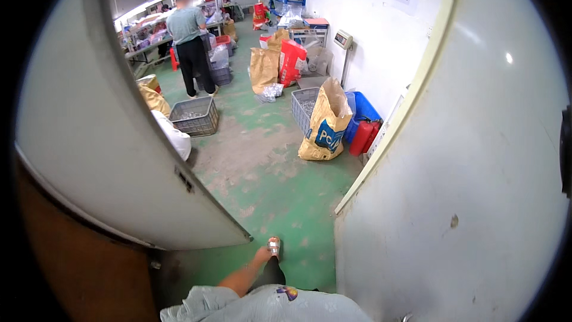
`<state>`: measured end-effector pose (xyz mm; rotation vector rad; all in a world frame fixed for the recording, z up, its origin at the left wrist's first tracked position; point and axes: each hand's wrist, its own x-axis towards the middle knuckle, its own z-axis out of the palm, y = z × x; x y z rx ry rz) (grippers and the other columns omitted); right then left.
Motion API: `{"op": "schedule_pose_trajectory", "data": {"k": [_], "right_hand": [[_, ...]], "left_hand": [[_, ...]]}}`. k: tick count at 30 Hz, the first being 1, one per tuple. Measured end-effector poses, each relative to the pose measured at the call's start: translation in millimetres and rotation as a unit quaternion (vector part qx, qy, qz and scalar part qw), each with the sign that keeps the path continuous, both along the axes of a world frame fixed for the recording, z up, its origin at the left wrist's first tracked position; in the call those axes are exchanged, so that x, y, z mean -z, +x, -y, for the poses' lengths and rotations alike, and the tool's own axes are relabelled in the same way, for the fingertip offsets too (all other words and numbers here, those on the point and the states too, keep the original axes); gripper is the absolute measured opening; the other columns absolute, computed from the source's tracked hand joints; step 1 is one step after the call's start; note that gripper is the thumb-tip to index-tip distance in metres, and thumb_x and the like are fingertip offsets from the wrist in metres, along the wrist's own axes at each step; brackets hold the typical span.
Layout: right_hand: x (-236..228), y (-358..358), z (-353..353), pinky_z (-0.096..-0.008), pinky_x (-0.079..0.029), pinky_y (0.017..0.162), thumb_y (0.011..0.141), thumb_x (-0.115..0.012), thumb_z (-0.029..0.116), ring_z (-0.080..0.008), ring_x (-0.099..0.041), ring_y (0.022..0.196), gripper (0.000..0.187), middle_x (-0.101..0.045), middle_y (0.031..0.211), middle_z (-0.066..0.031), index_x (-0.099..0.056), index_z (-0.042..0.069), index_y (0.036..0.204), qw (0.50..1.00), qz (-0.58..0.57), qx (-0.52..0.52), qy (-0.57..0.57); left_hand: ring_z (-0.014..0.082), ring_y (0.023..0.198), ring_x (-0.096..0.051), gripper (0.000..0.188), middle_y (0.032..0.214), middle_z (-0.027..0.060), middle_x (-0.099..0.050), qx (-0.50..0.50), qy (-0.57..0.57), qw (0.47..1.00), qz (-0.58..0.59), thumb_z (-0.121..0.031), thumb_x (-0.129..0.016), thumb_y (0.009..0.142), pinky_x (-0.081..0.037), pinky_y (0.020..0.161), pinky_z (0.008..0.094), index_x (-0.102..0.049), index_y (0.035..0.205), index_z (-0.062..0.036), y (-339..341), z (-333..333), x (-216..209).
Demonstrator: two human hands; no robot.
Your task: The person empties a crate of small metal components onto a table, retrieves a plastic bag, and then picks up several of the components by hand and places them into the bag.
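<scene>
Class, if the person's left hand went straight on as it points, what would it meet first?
Probably the foot in a silvery strapped sandal, just beyond the left hand in this view; depth is unclear.

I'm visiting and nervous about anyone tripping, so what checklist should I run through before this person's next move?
1. Door on the left standing open: ok, there is a gap into the room.
2. Left hand free: cannot tell, it is small and blurred.
3. Right hand free: cannot tell, out of view.
4. Grey crate off to one side: ok, on the floor ahead to the left.
5. Paper sack standing: ok, ahead to the right.
6. Other person watching: cannot tell, their back is turned.
</scene>
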<state>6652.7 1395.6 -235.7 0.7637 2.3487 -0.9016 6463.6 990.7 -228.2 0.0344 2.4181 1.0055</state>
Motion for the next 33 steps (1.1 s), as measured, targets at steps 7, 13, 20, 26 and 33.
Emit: {"op": "schedule_pose_trajectory", "data": {"k": [7,13,20,26,33], "right_hand": [[-15.4,-119.2,9.9,-0.0415,-0.046,0.07,0.08,-0.051,0.022,-0.0317,-0.057,0.079,0.022,-0.062,0.083,-0.0145,-0.062,0.004,0.088,0.998,-0.003,0.058,-0.015],[-10.1,-201.8,2.2,-0.0399,-0.046,0.07,0.081,-0.052,0.023,-0.0299,-0.057,0.079,0.022,-0.062,0.083,-0.0134,-0.062,0.005,0.089,0.987,-0.002,0.156,-0.043],[70.7,-308.6,1.2,-0.038,-0.046,0.069,0.082,-0.054,0.023,-0.0277,-0.056,0.079,0.021,-0.062,0.083,-0.0122,-0.062,0.006,0.091,0.985,0.062,0.157,-0.041],[75.1,-582.8,-110.6,-0.0361,-0.045,0.067,0.087,-0.046,0.033,-0.0231,-0.059,0.079,0.037,-0.062,0.09,-0.0159,-0.06,0.0,0.095,0.982,-0.108,0.13,-0.089],[-70.2,-793.8,15.5,-0.0339,-0.047,0.07,0.087,-0.05,0.031,-0.0244,-0.06,0.087,0.044,-0.058,0.109,-0.0155,-0.042,0.005,0.121,0.86,-0.078,0.154,-0.48]], "left_hand": [[0.0357,0.096,-0.057,0.031,0.103,0.022,-0.059,0.093,-0.081,0.992,-0.007,-0.013,-0.051,0.074,-0.046,0.083,0.0419,-0.062,0.101,-0.003,-226.7,10.2,-5.1],[0.0386,0.1,-0.053,0.037,0.106,0.0255,-0.056,0.024,-0.065,0.997,-0.013,-0.011,-0.047,0.076,-0.043,0.088,0.0433,-0.054,0.111,0.0004,-355.0,0.9,-38.6],[0.0389,0.104,-0.05,0.05,0.111,0.0268,-0.053,0.008,-0.043,0.998,0.041,-0.014,-0.052,0.076,-0.042,0.089,0.0421,-0.042,0.122,0.0009,-428.3,-26.9,-20.4],[0.0323,0.085,-0.06,0.049,0.097,0.0241,-0.06,-0.16,0.026,0.987,0.01,-0.013,-0.056,0.075,-0.048,0.077,0.0376,-0.045,0.119,0.0035,-489.6,19.7,-18.8],[0.022,0.061,-0.062,0.04,0.078,0.0177,-0.064,-0.553,0.139,0.817,0.088,0.0,-0.049,0.075,-0.049,0.049,0.03,-0.048,0.115,0.0038,-354.9,95.1,6.8]]}}
